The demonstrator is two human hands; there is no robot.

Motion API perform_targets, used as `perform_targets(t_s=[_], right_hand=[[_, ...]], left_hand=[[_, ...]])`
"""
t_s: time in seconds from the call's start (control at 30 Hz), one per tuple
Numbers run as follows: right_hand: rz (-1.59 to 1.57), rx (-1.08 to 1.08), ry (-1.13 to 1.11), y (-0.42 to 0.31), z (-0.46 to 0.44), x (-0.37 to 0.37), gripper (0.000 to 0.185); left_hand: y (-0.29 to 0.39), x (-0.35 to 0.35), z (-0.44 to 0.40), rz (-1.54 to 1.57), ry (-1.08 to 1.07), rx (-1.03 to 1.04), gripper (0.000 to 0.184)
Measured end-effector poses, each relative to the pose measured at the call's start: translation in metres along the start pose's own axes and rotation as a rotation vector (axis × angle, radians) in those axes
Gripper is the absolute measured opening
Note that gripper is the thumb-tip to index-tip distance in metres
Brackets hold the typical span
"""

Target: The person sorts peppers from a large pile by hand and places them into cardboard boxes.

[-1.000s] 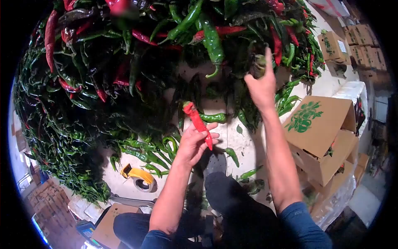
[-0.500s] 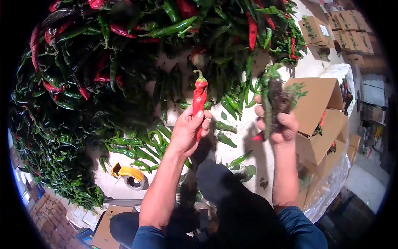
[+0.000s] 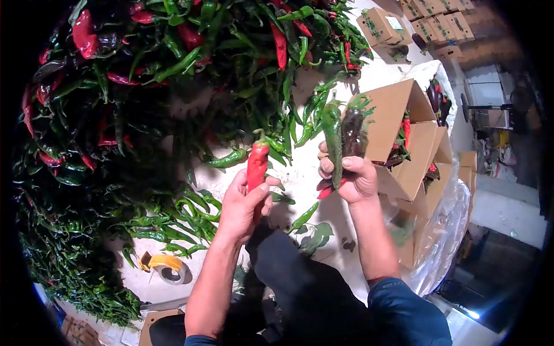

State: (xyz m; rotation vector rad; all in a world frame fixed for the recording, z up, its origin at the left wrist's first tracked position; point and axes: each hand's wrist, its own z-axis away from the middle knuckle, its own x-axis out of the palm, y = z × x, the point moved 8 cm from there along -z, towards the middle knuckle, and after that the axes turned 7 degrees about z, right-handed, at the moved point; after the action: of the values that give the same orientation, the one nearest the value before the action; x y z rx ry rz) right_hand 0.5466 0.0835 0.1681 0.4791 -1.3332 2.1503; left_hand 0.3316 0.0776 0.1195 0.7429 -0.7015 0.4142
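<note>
My left hand [image 3: 247, 202] is closed around a red chili pepper [image 3: 257, 164], which stands upright with its green stem at the top. Gripped in my right hand [image 3: 353, 176] is a bunch of long peppers. A green pepper [image 3: 331, 130] and a dark, nearly black pepper [image 3: 353, 135] rise above the fingers, and red tips [image 3: 326, 191] poke out below them. Beneath both hands lies a white surface [image 3: 300, 167] with loose green peppers [image 3: 306, 217] on it. The lower part of the red pepper is hidden by my left fingers.
A large heap of green and red peppers [image 3: 75, 196] covers the left and far side. A yellow tape dispenser [image 3: 164, 265] lies at lower left. An open cardboard box [image 3: 389, 115] with peppers stands at right, beside plastic wrap [image 3: 447, 230]. More boxes [image 3: 384, 27] are at the back.
The view has shifted, so the heap and boxes appear further left. My right hand has come slightly nearer the open box with its peppers. Both hands keep their hold.
</note>
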Motion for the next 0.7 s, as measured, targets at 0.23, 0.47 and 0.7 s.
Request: perform_targets(t_s=[0.23, 0.47, 0.7], right_hand=[[0.935, -0.600, 0.656, -0.173, 0.088, -0.010, 0.044], [1.835, -0.874, 1.045, -0.139, 0.102, -0.030, 0.059], [0.918, 0.005, 0.133, 0.064, 0.007, 0.048, 0.035]], left_hand=[[0.007, -0.033, 0.006, 0.181, 0.060, -0.007, 0.032], [0.009, -0.018, 0.008, 0.243, -0.017, -0.024, 0.052], [-0.009, -0.017, 0.006, 0.372, -0.025, -0.133, 0.043]])
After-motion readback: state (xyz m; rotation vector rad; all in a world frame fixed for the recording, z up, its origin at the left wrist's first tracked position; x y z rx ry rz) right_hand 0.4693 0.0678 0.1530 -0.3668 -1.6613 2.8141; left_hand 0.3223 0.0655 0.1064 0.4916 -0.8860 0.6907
